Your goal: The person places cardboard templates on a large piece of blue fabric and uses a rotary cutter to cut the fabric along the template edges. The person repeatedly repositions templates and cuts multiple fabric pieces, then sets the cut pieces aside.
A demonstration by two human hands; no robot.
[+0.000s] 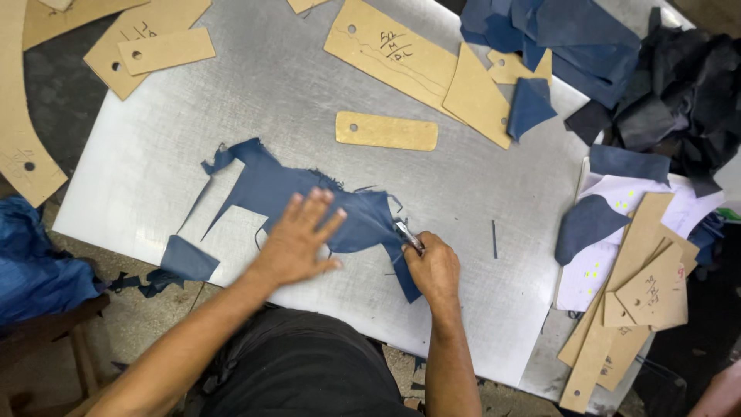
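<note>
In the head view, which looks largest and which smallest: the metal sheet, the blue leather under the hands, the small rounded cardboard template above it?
1. Metal sheet, by far the largest.
2. Blue leather piece, pressed flat by the left hand.
3. Rounded cardboard template, the smallest.

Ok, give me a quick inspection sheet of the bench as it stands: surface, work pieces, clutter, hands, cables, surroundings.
Surface: scratched metal sheet, trimmings along its near edge.
Job's things: blue leather piece lying flat; small cutting tool at its right edge.
Clutter: cardboard patterns scattered around; blue offcuts and dark scraps piled at the far right.
Hands: left hand pressed flat on the leather; right hand has its grip closed on the tool.
Cables: nothing seen.
Surroundings: blue cloth at left, white paper under patterns at right.
</note>
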